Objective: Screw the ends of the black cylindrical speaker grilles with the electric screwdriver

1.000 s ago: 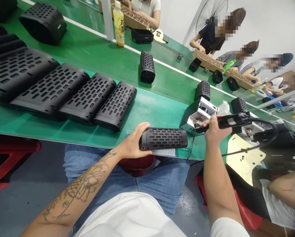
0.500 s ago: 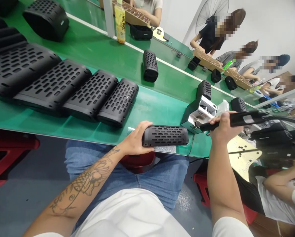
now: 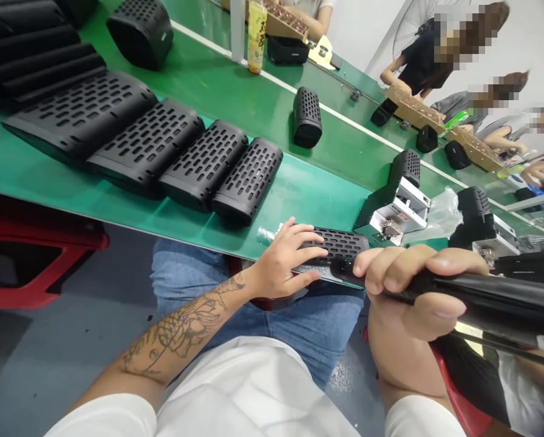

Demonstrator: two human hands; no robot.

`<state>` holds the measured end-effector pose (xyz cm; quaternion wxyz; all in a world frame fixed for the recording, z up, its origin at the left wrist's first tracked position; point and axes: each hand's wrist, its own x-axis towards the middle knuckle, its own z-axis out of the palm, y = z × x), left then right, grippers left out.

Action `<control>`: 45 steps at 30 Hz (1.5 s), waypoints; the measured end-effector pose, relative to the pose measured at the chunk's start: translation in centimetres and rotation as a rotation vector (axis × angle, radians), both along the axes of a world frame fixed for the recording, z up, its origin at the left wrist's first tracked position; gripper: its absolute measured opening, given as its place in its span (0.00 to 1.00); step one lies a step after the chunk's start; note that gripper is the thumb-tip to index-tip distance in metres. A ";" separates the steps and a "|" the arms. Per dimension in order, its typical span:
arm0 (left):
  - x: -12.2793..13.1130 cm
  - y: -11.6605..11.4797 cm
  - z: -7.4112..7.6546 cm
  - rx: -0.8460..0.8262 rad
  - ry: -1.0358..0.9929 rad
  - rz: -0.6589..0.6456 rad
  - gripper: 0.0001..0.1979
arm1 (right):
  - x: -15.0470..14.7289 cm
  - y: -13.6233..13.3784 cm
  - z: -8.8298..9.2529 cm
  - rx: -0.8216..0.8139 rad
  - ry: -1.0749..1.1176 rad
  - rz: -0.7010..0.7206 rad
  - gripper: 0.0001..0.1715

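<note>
A black speaker housing (image 3: 345, 241) with a slotted grille lies near the table's front edge. My left hand (image 3: 283, 258) rests over its left end, fingers spread across the grille and thumb at the near side. In my right hand (image 3: 418, 282) is a black electric screwdriver (image 3: 504, 297), pointing left. Its front end is beside the near right part of the housing; whether the tip touches is unclear. Just beyond the housing stands a silver and black screw feeder (image 3: 402, 212).
A row of speaker housings (image 3: 249, 179) lies along the table (image 3: 163, 221) at left. Another housing (image 3: 307, 115) stands farther back, near a yellow drink bottle (image 3: 256, 39). Several co-workers sit across the table. A red stool (image 3: 48, 261) is at lower left.
My right hand has brought the electric screwdriver from the screw feeder toward me and left, to the housing. My left hand has gone from gripping the housing's end to spreading over its top.
</note>
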<state>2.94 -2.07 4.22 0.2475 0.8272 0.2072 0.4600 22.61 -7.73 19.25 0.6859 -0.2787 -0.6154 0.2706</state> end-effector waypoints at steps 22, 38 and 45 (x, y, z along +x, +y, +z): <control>-0.9 -1.3 1.9 0.005 -0.084 -0.002 0.03 | -0.2 -4.4 0.6 -0.148 -0.047 -0.004 0.17; -1.5 -0.4 -1.0 -0.082 0.092 0.140 0.38 | -1.3 0.6 -1.9 0.037 -0.049 0.133 0.12; -2.4 2.2 -4.2 -0.337 0.107 -0.009 0.62 | -2.5 3.2 -3.8 -0.034 0.024 0.079 0.15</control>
